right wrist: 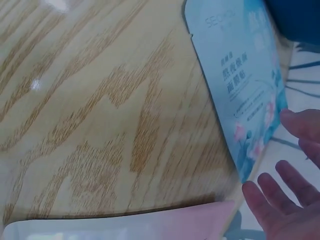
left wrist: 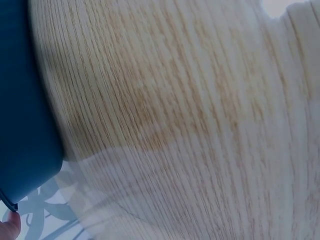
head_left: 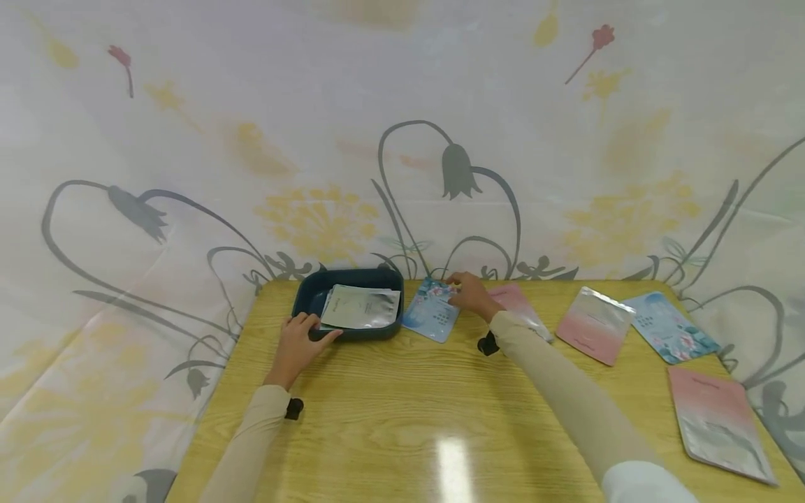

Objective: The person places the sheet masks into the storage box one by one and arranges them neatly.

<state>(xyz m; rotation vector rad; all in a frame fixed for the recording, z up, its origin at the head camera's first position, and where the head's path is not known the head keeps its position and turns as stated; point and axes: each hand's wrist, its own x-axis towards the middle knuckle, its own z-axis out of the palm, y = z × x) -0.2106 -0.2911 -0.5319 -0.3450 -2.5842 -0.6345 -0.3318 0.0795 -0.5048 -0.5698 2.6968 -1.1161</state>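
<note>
My left hand (head_left: 295,346) holds the front left corner of a dark blue plastic basin (head_left: 371,334), thumb along its front rim. Several pale sheet mask packets (head_left: 361,307) lie inside the basin. In the left wrist view only the basin's wall (left wrist: 25,100) and a fingertip (left wrist: 10,227) at its rim show. Just right of the basin lies a blue flowered sheet mask packet (head_left: 430,318). My right hand (head_left: 473,297) is at that packet's right edge, fingers spread in the right wrist view; the thumb (right wrist: 300,124) is by the edge, contact unclear.
A pink packet (head_left: 518,304) lies partly behind my right forearm. Farther right are a pink and silver packet (head_left: 594,325), another blue one (head_left: 669,328) and a large pink one (head_left: 723,419). The wooden table (head_left: 377,433) meets a flower-printed cloth (head_left: 314,105) behind.
</note>
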